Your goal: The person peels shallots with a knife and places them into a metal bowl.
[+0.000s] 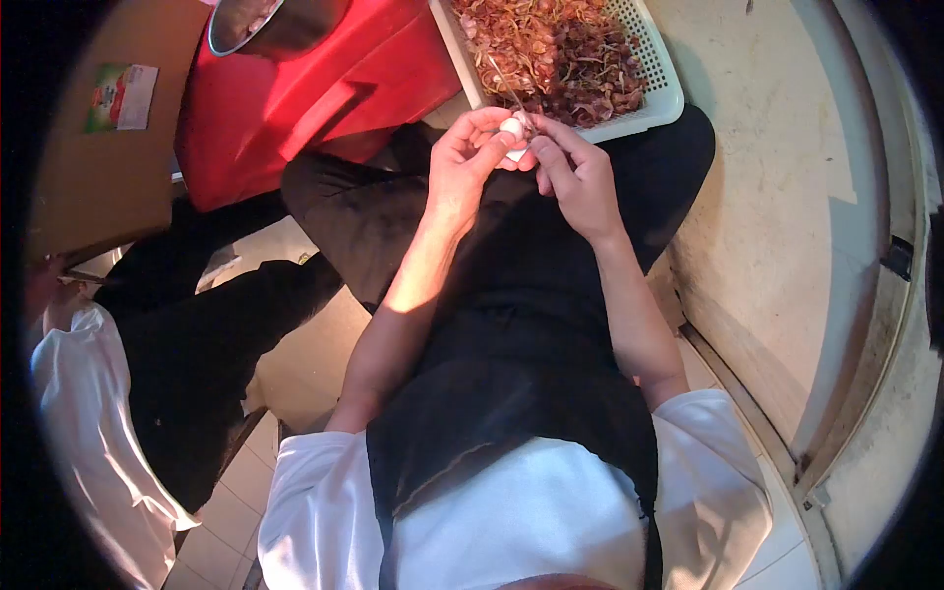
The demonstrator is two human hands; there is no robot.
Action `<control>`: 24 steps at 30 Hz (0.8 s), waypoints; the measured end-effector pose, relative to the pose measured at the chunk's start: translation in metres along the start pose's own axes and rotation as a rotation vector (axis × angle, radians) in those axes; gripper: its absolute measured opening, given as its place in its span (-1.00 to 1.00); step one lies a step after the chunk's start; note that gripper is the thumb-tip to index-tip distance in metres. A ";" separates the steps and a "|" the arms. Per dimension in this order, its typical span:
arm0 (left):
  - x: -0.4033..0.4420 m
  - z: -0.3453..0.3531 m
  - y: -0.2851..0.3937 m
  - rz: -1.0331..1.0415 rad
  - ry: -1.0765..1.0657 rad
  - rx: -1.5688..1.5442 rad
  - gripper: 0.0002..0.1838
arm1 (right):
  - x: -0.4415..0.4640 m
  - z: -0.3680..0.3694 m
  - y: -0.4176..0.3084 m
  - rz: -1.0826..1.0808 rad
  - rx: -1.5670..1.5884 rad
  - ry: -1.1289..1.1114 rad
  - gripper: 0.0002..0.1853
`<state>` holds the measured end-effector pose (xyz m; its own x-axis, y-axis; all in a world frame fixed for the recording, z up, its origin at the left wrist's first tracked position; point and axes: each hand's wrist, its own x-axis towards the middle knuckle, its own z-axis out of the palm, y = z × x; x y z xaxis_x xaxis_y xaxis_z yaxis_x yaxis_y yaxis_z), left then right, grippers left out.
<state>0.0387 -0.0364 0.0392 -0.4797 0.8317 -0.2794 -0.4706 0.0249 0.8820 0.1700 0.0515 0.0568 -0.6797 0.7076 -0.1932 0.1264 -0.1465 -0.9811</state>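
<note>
My left hand [462, 162] has its fingers closed round a small white bulb [512, 128], which looks like a peeled onion or garlic. My right hand [582, 182] meets it from the other side, closed on a thin knife [505, 83] whose blade points up and away. The knife's handle is mostly hidden by the fingers. Just beyond both hands, a white perforated basket [665, 101] holds a heap of reddish-brown dry skins [551, 49]. A second white piece [517, 154] shows under the left thumb.
A red plastic container [256, 108] stands at the upper left with a metal bowl [285, 28] on it. Left of that is a cardboard box [98, 177]. Another person in a white sleeve [93, 393] sits close on the left. A pale wall panel [777, 197] rises on the right.
</note>
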 end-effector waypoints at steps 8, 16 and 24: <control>-0.001 -0.001 -0.001 -0.051 -0.058 -0.188 -0.75 | 0.000 -0.003 0.002 0.014 0.008 0.019 -0.66; -0.003 0.005 -0.003 0.010 0.016 -0.157 -0.75 | 0.000 -0.004 0.008 0.015 0.102 0.137 -0.59; -0.004 0.003 -0.015 0.218 0.038 0.055 -0.62 | -0.007 0.001 0.005 0.015 -0.003 -0.039 -0.55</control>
<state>0.0503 -0.0385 0.0281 -0.5934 0.7995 -0.0930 -0.3125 -0.1224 0.9420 0.1746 0.0451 0.0534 -0.7056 0.6774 -0.2077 0.1391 -0.1549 -0.9781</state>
